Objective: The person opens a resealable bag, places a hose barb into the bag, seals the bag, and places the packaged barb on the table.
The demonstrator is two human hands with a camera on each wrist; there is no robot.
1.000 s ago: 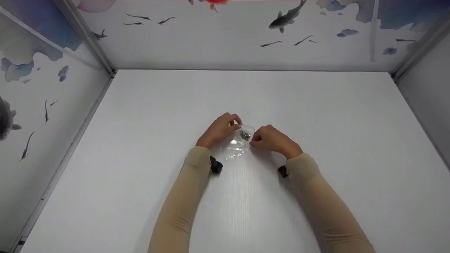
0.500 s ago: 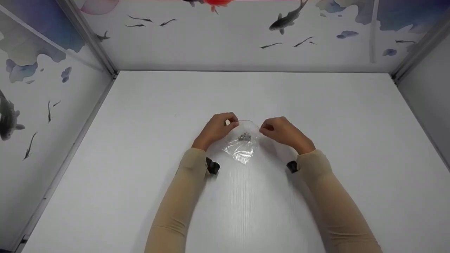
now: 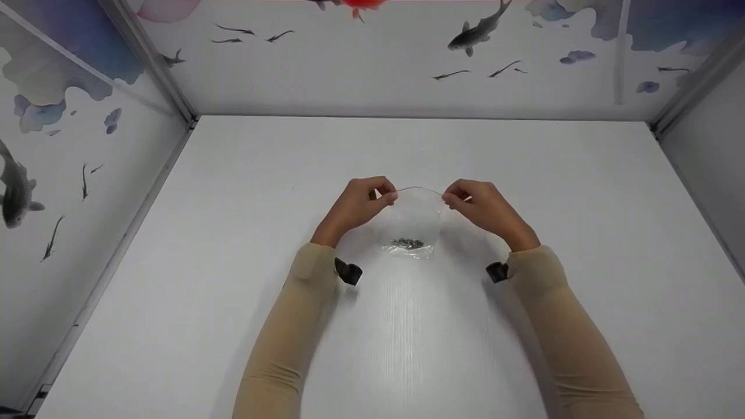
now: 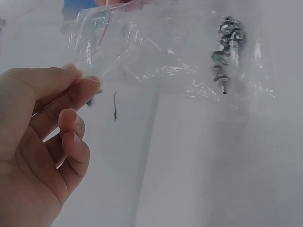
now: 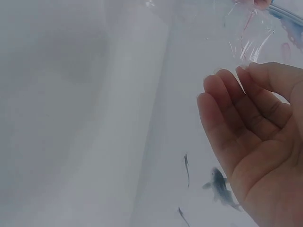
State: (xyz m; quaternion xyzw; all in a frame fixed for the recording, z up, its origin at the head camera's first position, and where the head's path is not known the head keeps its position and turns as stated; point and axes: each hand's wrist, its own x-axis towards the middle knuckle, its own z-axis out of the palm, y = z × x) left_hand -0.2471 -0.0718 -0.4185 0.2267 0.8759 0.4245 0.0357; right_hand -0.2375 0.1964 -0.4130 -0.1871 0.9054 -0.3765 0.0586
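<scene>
A clear zip-lock bag (image 3: 412,218) with a thin reddish line near its top edge hangs upright between both hands. Small shiny metal pieces (image 3: 407,244) lie gathered at its bottom; in the left wrist view these pieces (image 4: 228,42) look like little bits of hardware, their exact kind unclear. My left hand (image 3: 364,201) pinches the bag's top left corner between thumb and index finger. At the opposite top corner, my right hand (image 3: 483,206) pinches the plastic the same way. The right wrist view shows that hand (image 5: 255,118) with its other fingers loosely bent below the pinch.
Beneath the hands is a white table (image 3: 407,349). A back wall (image 3: 349,75) and a left wall (image 3: 75,157), printed with fish and blue patches, border it, with a plain wall (image 3: 710,128) at the right. Black wrist cameras (image 3: 349,272) sit on both sleeves.
Both hands have moved up and apart, the right one farther. The bag has gone from lying crumpled to hanging stretched between them, and the metal pieces have slid to its bottom.
</scene>
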